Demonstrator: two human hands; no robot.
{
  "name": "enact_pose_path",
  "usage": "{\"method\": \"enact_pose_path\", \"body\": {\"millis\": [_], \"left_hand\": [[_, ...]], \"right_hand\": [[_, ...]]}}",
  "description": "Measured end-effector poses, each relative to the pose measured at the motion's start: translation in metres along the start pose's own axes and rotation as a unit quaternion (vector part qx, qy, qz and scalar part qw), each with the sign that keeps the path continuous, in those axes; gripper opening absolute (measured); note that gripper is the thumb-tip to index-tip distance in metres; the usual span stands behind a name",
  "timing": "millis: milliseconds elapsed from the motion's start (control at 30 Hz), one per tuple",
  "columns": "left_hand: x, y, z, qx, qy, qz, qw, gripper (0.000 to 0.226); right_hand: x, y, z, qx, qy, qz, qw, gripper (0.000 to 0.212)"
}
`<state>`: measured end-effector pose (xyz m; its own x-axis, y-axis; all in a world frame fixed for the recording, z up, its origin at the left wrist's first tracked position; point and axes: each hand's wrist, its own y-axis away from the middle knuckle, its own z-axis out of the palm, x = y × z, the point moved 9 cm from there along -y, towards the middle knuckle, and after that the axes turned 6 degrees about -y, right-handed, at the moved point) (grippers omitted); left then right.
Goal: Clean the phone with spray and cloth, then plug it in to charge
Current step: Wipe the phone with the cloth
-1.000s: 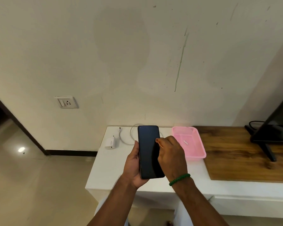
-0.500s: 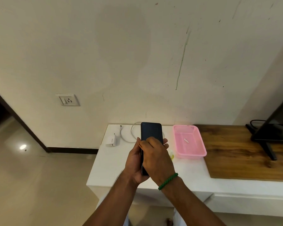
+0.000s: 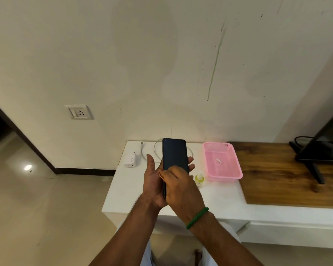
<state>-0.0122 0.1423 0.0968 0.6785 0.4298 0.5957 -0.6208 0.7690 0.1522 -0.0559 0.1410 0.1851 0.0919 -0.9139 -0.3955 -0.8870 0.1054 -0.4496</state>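
One phone [image 3: 175, 154]: left hand [image 3: 154, 181] grips it, right hand [image 3: 183, 187] curls round it; one charger [image 3: 131, 160]

Slim black rectangular phone [image 3: 175, 154]: screen dark, upright, facing camera, gripped in left hand [image 3: 154, 181] (fingers wrap right edge); right hand [image 3: 181, 189] curled over lower screen.
Small clear yellowish spray bottle [image 3: 199, 179], white nozzle: upright on white counter [image 3: 123, 189], just beside pink plastic basket [image 3: 225, 177].
White cube charger [image 3: 131, 160] lying on counter; looped white cable [image 3: 154, 150] beside it, plug end apart.
White wall socket [image 3: 78, 112] on wall, left of counter.
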Motion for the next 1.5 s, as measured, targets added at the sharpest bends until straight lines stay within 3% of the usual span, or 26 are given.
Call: {"method": "enact_pose_path", "body": {"millis": [100,267,933,1200,1500], "left_hand": [[0.003,0.002,0.000,0.005,0.003,0.009,1.000,0.103],[0.006,0.001,-0.001,0.005,0.029,0.023,0.999,0.108],[-0.011,0.000,0.019,-0.066,0.049,-0.017,0.996,0.111],[-0.010,-0.001,0.016,-0.063,0.036,-0.015,0.997,0.107],[0.001,-0.005,0.003,-0.017,0.027,0.019,0.999,0.106]], "right_hand": [[-0.008,0.013,-0.001,0.002,-0.058,-0.031,0.998,0.030],[-0.009,0.029,-0.001,0.008,-0.042,-0.041,0.998,0.036],[0.017,-0.021,-0.017,0.012,-0.059,0.003,0.998,0.022],[0.019,-0.019,-0.020,0.004,-0.067,0.002,0.998,0.020],[0.011,0.017,-0.015,-0.007,-0.058,-0.020,0.998,0.035]]}}
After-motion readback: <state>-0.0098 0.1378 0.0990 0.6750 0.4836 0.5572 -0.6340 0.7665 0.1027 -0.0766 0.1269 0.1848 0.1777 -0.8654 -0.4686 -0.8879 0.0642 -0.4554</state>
